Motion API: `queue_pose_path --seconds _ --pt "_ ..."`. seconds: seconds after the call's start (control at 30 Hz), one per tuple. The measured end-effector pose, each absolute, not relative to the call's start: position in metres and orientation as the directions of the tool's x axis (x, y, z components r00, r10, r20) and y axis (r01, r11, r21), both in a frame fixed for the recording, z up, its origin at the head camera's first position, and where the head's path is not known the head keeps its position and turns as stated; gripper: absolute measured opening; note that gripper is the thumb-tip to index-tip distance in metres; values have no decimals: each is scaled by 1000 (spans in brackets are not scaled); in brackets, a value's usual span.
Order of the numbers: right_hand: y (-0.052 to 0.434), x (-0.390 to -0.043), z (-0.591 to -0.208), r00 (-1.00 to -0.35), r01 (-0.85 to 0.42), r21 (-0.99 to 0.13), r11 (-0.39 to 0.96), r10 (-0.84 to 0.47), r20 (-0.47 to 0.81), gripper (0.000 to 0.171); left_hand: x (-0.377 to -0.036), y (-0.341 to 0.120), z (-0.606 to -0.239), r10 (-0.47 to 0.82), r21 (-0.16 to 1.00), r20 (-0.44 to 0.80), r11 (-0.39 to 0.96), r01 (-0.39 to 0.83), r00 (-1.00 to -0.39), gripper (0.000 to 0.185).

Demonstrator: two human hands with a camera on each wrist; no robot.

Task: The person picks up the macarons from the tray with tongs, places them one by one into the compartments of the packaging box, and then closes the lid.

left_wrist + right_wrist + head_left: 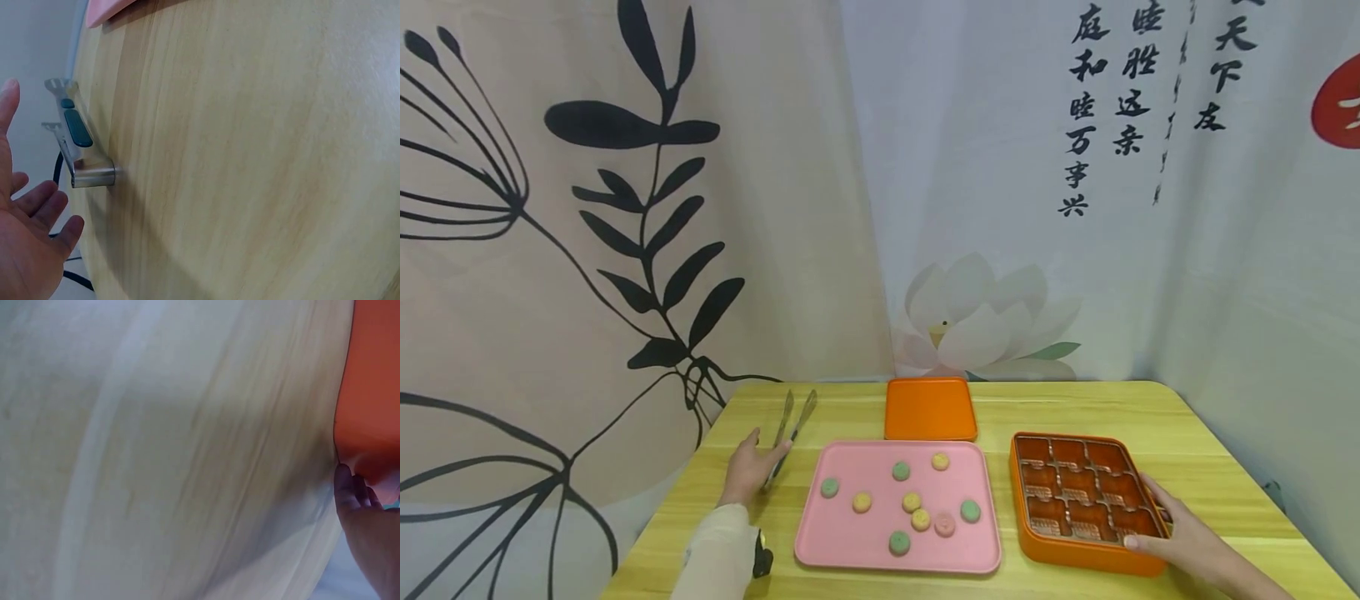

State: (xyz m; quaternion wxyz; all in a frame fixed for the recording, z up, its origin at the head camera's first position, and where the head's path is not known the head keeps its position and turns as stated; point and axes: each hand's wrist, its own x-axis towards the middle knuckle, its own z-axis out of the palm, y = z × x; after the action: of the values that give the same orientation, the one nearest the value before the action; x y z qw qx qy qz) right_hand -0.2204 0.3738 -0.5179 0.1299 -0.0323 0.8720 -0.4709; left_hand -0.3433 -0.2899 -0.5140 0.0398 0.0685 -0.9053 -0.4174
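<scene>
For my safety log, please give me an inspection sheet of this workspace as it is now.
Surface: wooden table, no spills seen.
Job's things: metal tongs; pink tray with nine small round sweets; orange compartment box, its cells look empty.
Clutter: orange lid behind the tray.
Grippers: left hand open, at the tongs; right hand on the box's near corner.
Cables: dark cable beyond the table edge.
Surroundings: printed curtains.

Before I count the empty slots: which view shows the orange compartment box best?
The head view: the orange compartment box shows whole, compartments visible, right hand at its near corner. The right wrist view shows only an orange edge; the left wrist view, nothing.
</scene>
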Motion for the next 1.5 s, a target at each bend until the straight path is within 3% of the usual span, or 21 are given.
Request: queue_pose_path --seconds 0.43,0.93,1.5 --pt "376 -215 -520 -962 67 -850 522 -192 -194 107 -353 -284 -525 -196 758 30 644 -106 -980 87" --pt "367 -214 -525 -953 89 -921 379 -235 -189 104 -355 -284 -535 -215 776 49 623 -98 -975 82" --pt "367 -209 -524 -950 130 -917 377 -216 -224 105 -365 -278 -545 -267 723 81 679 -127 -960 75"
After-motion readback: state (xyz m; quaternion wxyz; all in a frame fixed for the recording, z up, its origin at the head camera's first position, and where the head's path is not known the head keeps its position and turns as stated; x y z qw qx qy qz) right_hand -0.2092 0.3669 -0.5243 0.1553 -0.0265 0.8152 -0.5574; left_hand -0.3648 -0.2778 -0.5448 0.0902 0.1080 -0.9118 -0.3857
